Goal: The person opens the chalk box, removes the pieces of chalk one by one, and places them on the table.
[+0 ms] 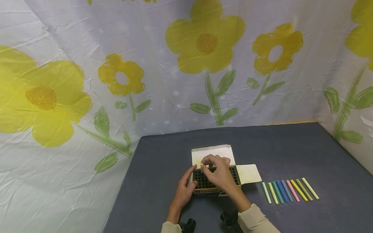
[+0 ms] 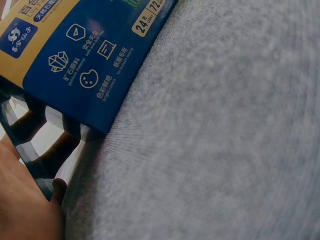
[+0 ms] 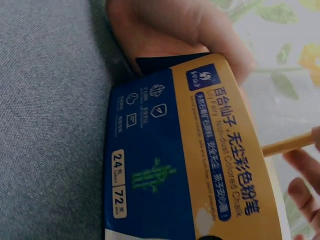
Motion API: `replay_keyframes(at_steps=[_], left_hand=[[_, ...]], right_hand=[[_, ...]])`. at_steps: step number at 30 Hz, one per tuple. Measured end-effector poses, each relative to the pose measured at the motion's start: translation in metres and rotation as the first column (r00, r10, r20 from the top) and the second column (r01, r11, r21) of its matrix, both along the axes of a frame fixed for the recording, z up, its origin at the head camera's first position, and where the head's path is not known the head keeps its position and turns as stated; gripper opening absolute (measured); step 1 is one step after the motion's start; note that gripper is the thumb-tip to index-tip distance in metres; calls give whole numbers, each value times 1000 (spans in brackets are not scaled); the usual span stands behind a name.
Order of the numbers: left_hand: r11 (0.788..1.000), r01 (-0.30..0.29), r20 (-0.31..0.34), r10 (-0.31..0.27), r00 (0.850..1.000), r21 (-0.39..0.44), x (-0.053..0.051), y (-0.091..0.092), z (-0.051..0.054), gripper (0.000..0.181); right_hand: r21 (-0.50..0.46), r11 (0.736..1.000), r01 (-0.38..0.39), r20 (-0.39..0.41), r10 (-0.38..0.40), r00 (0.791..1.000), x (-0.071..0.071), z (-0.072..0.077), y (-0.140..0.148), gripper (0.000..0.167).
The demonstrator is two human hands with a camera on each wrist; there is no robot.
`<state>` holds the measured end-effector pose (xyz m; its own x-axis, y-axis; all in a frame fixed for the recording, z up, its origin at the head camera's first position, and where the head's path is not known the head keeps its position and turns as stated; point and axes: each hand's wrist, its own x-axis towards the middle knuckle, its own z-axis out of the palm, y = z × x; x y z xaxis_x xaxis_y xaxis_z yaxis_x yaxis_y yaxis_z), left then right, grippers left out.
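A chalk box with blue and yellow printing stands on the dark table, its white lid and side flap folded out. Rows of round holes fill a black insert inside it. My left hand grips the box at its left end, thumb on the near corner and fingers towards the back. Over the insert, my right hand pinches a yellow-orange chalk stick between thumb and fingers. The stick's lower end is hidden behind the box edge in the right wrist view, so whether it sits in a hole I cannot tell.
To the right of the box lies a row of several coloured chalk sticks, side by side. The white side flap reaches out towards them. A white curtain with yellow flowers hangs behind the table.
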<state>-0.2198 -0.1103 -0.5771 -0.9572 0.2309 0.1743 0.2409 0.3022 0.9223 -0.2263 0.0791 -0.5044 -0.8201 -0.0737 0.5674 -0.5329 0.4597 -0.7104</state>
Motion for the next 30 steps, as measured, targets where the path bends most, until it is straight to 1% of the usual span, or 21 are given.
replay_keyframes(at_steps=[8,13,15,18,22,27,30], left_hand=[[1000,-11,8,11,1000,-6,1,3,1,66],[1000,-11,9,11,1000,-2,0,3,1,66],[1000,-11,6,11,1000,-5,0,4,1,66],[1000,-7,-1,7,1000,-4,0,3,0,66],[1000,3,-8,-3,1000,1,0,2,-1,65],[1000,-3,-10,3,1000,-5,1,1,-1,65],[1000,-5,-7,5,1000,-4,1,0,-1,66]], right_hand=[[-122,990,-76,16,79,997,0,2,18,13],[-153,979,-137,-11,136,991,0,1,33,12],[-162,975,-153,-4,154,988,0,1,40,12],[-177,972,-157,36,165,986,3,0,51,12],[-194,971,-137,94,158,983,6,-1,65,11],[-210,971,-114,156,148,977,10,-1,80,9],[-203,973,-109,171,145,975,13,-2,89,9]])
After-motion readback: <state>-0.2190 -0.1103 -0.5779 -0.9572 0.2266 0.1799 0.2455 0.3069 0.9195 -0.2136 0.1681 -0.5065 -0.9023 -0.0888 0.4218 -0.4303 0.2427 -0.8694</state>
